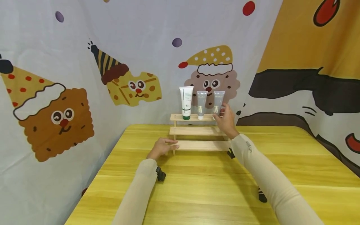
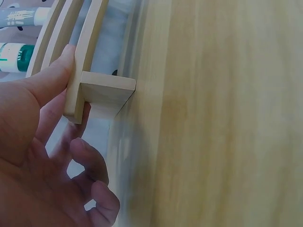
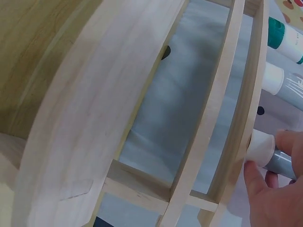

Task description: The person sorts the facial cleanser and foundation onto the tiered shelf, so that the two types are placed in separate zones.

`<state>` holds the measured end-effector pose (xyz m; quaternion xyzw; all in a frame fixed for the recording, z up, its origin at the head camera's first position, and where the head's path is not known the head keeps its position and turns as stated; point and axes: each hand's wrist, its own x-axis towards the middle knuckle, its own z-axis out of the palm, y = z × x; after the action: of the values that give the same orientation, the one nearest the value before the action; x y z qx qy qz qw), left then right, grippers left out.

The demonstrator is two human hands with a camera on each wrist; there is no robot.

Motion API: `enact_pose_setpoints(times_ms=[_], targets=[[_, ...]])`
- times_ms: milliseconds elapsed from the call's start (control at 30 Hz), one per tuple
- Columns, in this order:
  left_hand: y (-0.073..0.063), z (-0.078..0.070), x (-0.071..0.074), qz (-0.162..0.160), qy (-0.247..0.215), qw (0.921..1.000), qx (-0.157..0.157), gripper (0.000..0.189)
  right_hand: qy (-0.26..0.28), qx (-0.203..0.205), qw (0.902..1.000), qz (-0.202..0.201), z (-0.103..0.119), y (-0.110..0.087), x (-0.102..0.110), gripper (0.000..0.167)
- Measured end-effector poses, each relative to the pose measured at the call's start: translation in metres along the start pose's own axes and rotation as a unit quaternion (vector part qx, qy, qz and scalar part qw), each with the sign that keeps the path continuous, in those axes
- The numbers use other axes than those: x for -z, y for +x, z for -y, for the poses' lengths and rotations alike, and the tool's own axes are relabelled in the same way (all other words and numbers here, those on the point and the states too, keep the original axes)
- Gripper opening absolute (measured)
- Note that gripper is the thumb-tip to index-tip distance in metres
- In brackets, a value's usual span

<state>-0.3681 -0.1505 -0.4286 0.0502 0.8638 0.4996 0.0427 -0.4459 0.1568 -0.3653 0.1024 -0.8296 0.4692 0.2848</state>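
A three-step wooden rack (image 1: 201,145) stands near the back of the table. On its top step, a white tube with a green cap (image 1: 186,101) is at the left and a grey tube with a white cap (image 1: 201,104) in the middle. At the right end my right hand (image 1: 226,120) grips a second grey tube (image 1: 218,100), its white cap (image 3: 260,147) at the top step's edge. My left hand (image 1: 162,147) pinches the left end of the bottom step (image 2: 78,97) between thumb and fingers; its other fingers curl loosely.
The yellow wood-grain table (image 1: 197,187) reaches from the rack toward me. A printed cloth (image 1: 146,31) with cartoon figures hangs close behind it. Black straps (image 1: 161,174) show at the wrists.
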Motion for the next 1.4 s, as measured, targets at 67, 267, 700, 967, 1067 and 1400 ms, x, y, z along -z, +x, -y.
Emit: enact_pose_setpoints(times_ms=[67, 267, 700, 967, 1067, 1400], targets=[[0.0, 0.001, 0.0, 0.0, 0.0, 1.0, 0.0, 0.034, -0.002, 0.001, 1.0, 0.004, -0.001, -0.001, 0.001, 0.06], [0.0, 0.002, -0.002, 0.002, -0.001, 1.0, 0.004, 0.033, 0.012, -0.027, 0.9989, 0.036, -0.002, -0.008, 0.008, 0.061], [-0.001, 0.004, 0.0, 0.003, 0.006, 1.0, 0.004, 0.035, -0.053, -0.033, 0.9953, 0.074, 0.006, -0.031, 0.028, 0.062], [-0.002, 0.004, -0.001, 0.0, -0.012, 0.9999, 0.003, 0.034, -0.065, -0.016, 0.9928, 0.099, 0.008, -0.048, 0.053, 0.055], [-0.002, 0.003, -0.002, 0.006, -0.01, 0.9999, 0.003, 0.034, -0.07, -0.026, 0.9905, 0.115, 0.007, -0.056, 0.063, 0.056], [-0.003, -0.002, 0.002, 0.007, -0.005, 0.9999, 0.005, 0.035, -0.075, -0.046, 0.9804, 0.176, 0.005, -0.076, 0.088, 0.059]])
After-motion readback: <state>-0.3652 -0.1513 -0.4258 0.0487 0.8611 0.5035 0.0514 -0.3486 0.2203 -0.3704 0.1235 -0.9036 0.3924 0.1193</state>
